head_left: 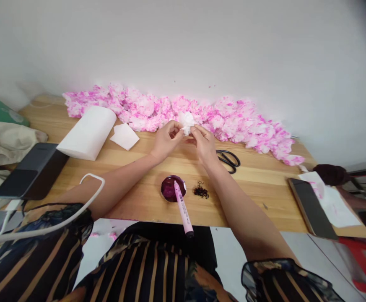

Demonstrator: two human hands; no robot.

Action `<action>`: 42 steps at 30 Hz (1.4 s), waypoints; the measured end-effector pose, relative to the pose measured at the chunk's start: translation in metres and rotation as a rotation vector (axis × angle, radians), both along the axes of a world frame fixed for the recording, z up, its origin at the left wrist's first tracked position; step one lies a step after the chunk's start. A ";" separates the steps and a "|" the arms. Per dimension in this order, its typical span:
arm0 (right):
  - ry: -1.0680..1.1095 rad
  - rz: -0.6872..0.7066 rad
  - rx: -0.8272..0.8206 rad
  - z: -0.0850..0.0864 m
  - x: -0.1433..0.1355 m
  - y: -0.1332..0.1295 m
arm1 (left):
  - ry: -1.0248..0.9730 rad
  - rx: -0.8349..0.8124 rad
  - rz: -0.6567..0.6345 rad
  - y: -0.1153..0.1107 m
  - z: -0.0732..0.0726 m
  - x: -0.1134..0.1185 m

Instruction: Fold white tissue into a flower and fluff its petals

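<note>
Between my two hands, above the middle of the table, is a white tissue paper flower with ruffled layers. My left hand pinches its lower left side with thumb and fingers. On the right, my right hand grips its base the same way. Behind it lies a long heap of pink and white paper flowers. Nearer to me a pink marker rests across a small dish of dark purple liquid. Beside the dish is a small pile of dark thin ties.
Black-handled scissors lie partly behind my right wrist. At left are a white tissue stack, folded white squares, a dark box-shaped device and a white cable. A dark phone-like slab and stained paper sit at right.
</note>
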State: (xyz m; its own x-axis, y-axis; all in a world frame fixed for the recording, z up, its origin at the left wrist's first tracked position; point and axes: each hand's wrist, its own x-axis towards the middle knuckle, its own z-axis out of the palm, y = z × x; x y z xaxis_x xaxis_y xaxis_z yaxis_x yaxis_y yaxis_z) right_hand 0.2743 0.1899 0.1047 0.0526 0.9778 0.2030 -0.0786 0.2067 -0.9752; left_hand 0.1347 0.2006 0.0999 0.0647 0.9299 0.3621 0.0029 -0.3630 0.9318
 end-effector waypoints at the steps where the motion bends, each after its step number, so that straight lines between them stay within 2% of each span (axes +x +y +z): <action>1: 0.040 0.000 -0.026 0.000 0.000 0.000 | 0.002 0.003 -0.004 0.000 0.000 0.000; 4: 0.111 -0.004 -0.083 0.001 -0.001 0.000 | -0.023 -0.011 -0.040 0.001 -0.002 -0.001; 8: 0.061 -0.007 -0.072 0.001 0.000 -0.001 | -0.085 -0.015 -0.087 0.002 -0.003 -0.002; 14: -0.091 0.036 0.034 0.000 0.000 -0.001 | 0.009 0.004 0.012 0.003 -0.004 -0.001; 17: -0.164 0.000 0.063 -0.001 0.001 0.000 | 0.067 0.031 0.026 0.003 -0.006 0.000; 20: -0.116 -0.066 0.037 -0.001 0.001 0.001 | 0.092 0.043 0.020 0.002 -0.007 0.000; 24: -0.074 -0.066 0.018 -0.002 0.001 0.002 | 0.049 0.053 -0.009 0.002 -0.007 -0.003; 28: -0.203 -0.089 0.098 -0.005 0.002 0.003 | 0.004 0.103 -0.029 0.003 -0.008 -0.005; 33: -0.377 -0.083 0.197 -0.006 0.003 0.002 | 0.029 0.118 0.009 0.004 -0.007 -0.006; 42: -0.579 -0.095 0.275 0.007 0.003 -0.010 | 0.048 0.068 0.011 0.006 -0.006 -0.007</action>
State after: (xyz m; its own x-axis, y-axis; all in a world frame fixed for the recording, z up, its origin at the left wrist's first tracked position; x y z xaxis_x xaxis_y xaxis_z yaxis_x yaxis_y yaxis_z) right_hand 0.2771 0.1804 0.1113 -0.0565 0.8826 0.4668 0.4756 0.4348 -0.7647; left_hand 0.1279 0.2062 0.0936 0.0738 0.9038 0.4216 0.0510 -0.4256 0.9035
